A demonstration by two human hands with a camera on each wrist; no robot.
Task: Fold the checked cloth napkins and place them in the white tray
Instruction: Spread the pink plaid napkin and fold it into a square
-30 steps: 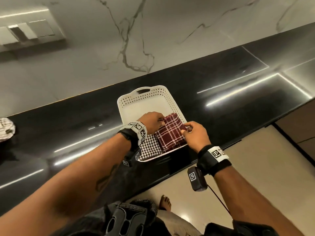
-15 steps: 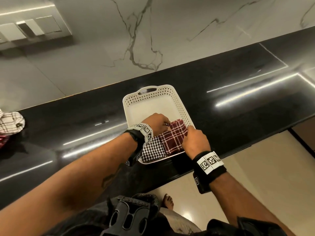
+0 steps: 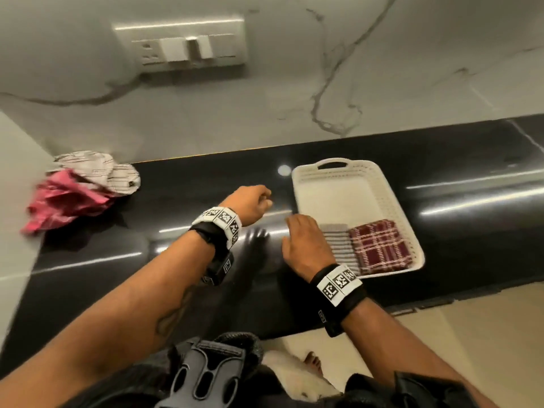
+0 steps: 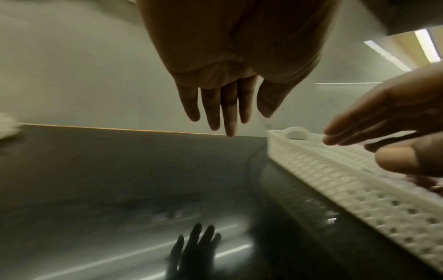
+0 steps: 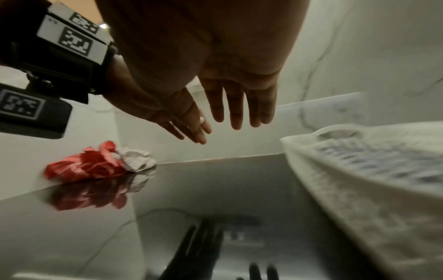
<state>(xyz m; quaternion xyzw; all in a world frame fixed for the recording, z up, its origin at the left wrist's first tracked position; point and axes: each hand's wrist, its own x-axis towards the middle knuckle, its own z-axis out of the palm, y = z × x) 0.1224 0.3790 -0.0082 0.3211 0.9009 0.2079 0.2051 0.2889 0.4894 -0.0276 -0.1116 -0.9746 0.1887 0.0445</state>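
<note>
The white perforated tray (image 3: 391, 201) stands on the black counter at the right. Inside its near end lie two folded napkins side by side: a maroon checked napkin (image 3: 378, 245) and a black-and-white checked napkin (image 3: 338, 245). My left hand (image 3: 250, 203) hovers over the counter left of the tray, fingers straight and empty in the left wrist view (image 4: 223, 106). My right hand (image 3: 306, 245) is at the tray's near left corner, fingers straight and empty in the right wrist view (image 5: 239, 106). Two crumpled napkins lie at the far left: a red one (image 3: 61, 204) and a white striped one (image 3: 103, 172).
The glossy black counter (image 3: 176, 260) runs along a marble wall with a switch and socket panel (image 3: 182, 45). Its front edge drops to a pale floor at lower right. A light wall or cabinet side bounds the counter at far left.
Both hands have let go of the maroon napkin, left the tray and moved left over the counter. The view has swung left, bringing the crumpled napkins into sight.
</note>
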